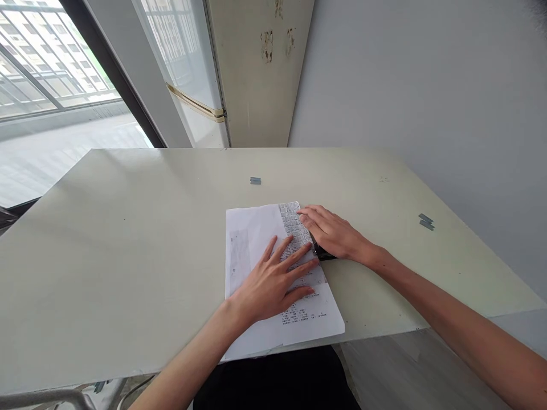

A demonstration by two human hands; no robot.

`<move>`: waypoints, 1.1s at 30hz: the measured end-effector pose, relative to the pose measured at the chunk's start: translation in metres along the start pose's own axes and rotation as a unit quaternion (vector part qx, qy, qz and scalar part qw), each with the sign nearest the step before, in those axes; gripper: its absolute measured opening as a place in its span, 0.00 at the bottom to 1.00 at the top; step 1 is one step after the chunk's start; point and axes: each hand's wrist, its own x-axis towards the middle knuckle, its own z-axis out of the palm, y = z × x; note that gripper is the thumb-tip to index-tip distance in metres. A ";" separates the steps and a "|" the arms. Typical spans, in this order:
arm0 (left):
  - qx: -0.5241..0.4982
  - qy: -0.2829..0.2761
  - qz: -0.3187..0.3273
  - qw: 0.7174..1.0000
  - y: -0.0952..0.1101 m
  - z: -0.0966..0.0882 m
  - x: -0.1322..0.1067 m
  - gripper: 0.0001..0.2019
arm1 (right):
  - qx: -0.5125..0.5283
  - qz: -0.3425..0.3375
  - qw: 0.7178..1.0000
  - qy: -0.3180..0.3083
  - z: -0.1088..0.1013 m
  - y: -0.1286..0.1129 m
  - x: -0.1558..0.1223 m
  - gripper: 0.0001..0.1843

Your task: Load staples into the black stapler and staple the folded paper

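Note:
White printed sheets of paper [252,228] lie on the table near its front edge, with a strip of dense print along their upper right side. My left hand [277,282] is spread flat over them, palm down, fingers apart. At the right edge of the sheets, my right hand [329,230] is curved palm down, with its fingertips at the paper's upper right. Beneath that hand sits a black object [327,256], mostly covered; only its dark lower end and a bit beside the paper show, so its kind is unclear.
The pale table [149,256] reaches to a grey wall [427,85] on the right. Grey tape strips [255,180] and more tape [426,222] are stuck to its top. Behind stands a refrigerator [260,85]; a window [47,62] is at left.

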 end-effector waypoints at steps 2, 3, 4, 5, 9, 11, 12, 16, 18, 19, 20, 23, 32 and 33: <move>0.002 -0.003 0.000 1.000 0.000 0.000 0.000 0.28 | -0.013 -0.001 1.000 0.004 0.002 0.000 0.000 0.28; 0.000 -0.001 0.000 1.000 0.000 0.000 0.000 0.28 | -0.022 -0.002 1.000 0.007 0.003 0.000 0.000 0.28; -0.003 0.003 0.001 1.000 0.000 0.001 0.000 0.27 | -0.034 -0.004 0.999 0.009 0.004 0.001 0.000 0.28; -0.007 0.007 0.001 1.000 0.000 0.001 0.000 0.27 | -0.045 -0.006 0.999 0.012 0.006 0.001 0.001 0.28; -0.017 0.008 -0.001 1.000 0.000 0.002 0.000 0.27 | -0.107 -0.021 0.993 0.040 0.017 0.001 0.002 0.28; -0.016 0.003 -0.002 1.000 0.000 0.002 0.000 0.27 | -0.145 -0.031 0.987 0.057 0.022 -0.001 0.003 0.28; -0.016 0.003 -0.002 1.000 0.000 0.001 0.000 0.27 | -0.161 -0.036 0.984 0.062 0.024 -0.002 0.003 0.28; -0.024 0.013 -0.004 1.000 0.001 0.001 0.000 0.26 | -0.171 -0.033 0.983 0.060 0.025 -0.007 0.003 0.29; -0.019 0.011 -0.004 1.000 0.002 0.000 -0.001 0.26 | -0.135 -0.031 0.989 0.053 0.021 -0.007 0.003 0.29; -0.016 0.009 -0.002 1.000 0.002 -0.001 -0.002 0.26 | -0.104 -0.031 0.993 0.053 0.017 -0.006 0.002 0.29; -0.013 0.007 0.000 1.000 0.001 -0.001 -0.004 0.26 | -0.067 -0.033 0.996 0.059 0.013 -0.005 0.000 0.28; -0.006 0.002 0.001 1.000 -0.002 -0.005 -0.012 0.26 | 0.035 -0.042 0.994 0.098 0.000 0.002 -0.012 0.26; 0.018 -0.019 -0.017 1.000 -0.015 -0.019 -0.030 0.26 | 0.059 -0.131 0.989 0.043 -0.007 0.054 -0.068 0.23; 0.019 -0.017 -0.018 1.000 -0.017 -0.020 -0.030 0.26 | 0.064 -0.122 0.989 0.055 -0.005 0.060 -0.071 0.22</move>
